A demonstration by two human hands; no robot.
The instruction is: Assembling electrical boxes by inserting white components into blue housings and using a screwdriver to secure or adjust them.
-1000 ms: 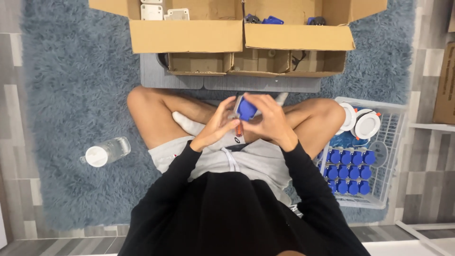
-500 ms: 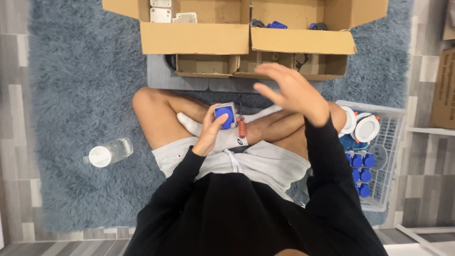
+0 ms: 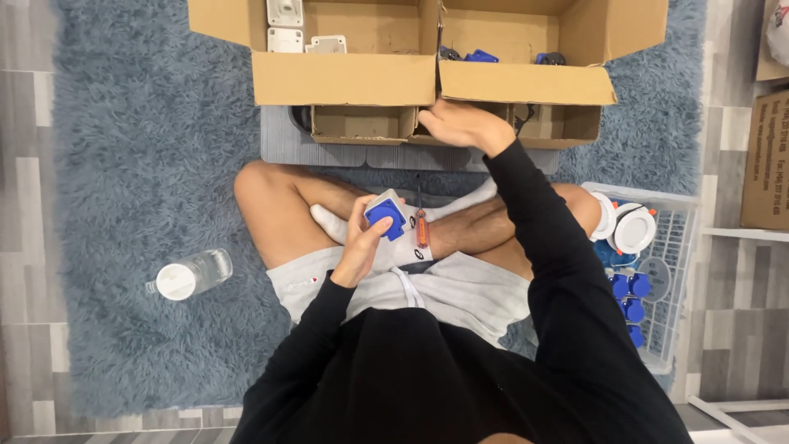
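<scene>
Your left hand (image 3: 362,247) holds a blue-and-grey socket (image 3: 386,215) over your crossed legs, fingers curled around its underside and thumb pressed on the blue face. One second ago both hands clasped this socket; half a second ago your right hand had lifted off and was in mid-air above your knee. Now your right hand (image 3: 460,123) has reached forward to the near edge of the cardboard box (image 3: 345,78), resting just below the gap between its two front flaps. Its fingers are partly curled, the tips hidden against the box, so you cannot tell whether they grip anything.

The socket has stayed in nearly the same place, well short of the box and directly toward you from it. An orange-handled screwdriver (image 3: 422,226) lies on your leg just right of the socket. A white wire basket (image 3: 674,238) of blue and white parts stands right of the box and nearer you, beside your right knee. A clear bottle (image 3: 191,275) with a white cap lies on the blue rug (image 3: 123,164), left of the box and nearer you, as before.
</scene>
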